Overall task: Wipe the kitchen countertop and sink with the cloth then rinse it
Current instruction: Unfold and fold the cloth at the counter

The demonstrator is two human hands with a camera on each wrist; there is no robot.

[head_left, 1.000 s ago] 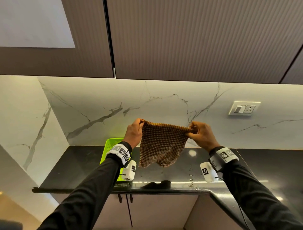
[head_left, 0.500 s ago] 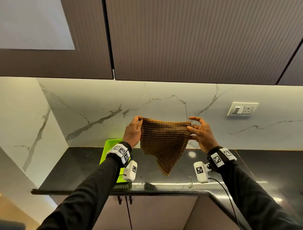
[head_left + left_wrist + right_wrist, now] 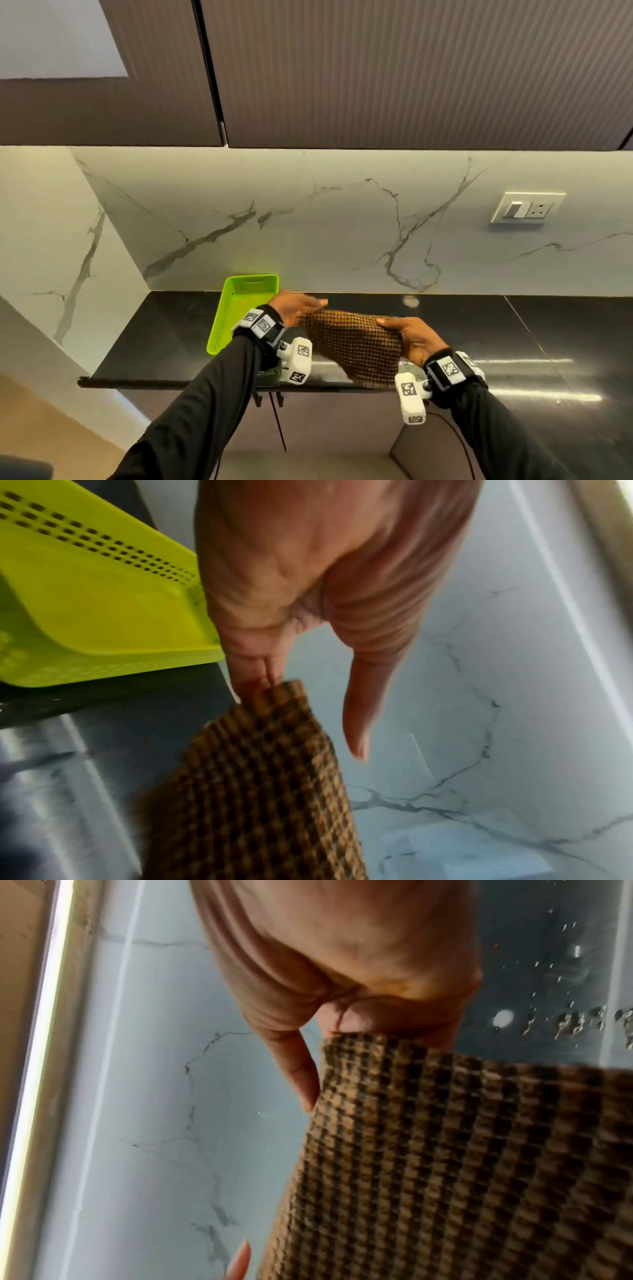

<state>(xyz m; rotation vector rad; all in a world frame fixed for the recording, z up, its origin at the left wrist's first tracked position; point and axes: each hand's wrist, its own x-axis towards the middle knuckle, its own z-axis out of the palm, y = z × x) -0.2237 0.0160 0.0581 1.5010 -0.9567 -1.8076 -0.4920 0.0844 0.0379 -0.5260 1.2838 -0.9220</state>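
A brown checked cloth (image 3: 356,342) hangs stretched between both hands, low over the black countertop (image 3: 161,335) near its front edge. My left hand (image 3: 306,308) pinches the cloth's left corner, with its fingers reaching out over the top edge. In the left wrist view the left hand (image 3: 270,674) has that corner of the cloth (image 3: 257,791) between its fingers, thumb sticking out. My right hand (image 3: 402,334) grips the right edge. The right wrist view shows the right hand (image 3: 342,1026) curled on the cloth (image 3: 445,1164). No sink is in view.
A lime green perforated basket (image 3: 239,308) stands on the counter just left of my left hand. Water drops (image 3: 575,1023) lie on the counter to the right of the cloth. A marble backsplash (image 3: 342,222), a wall switch (image 3: 527,207) and overhead cabinets (image 3: 376,68) sit behind and above.
Both hands have come down with the cloth, from chest height in front of the backsplash to just over the countertop. The view has tilted down with them.
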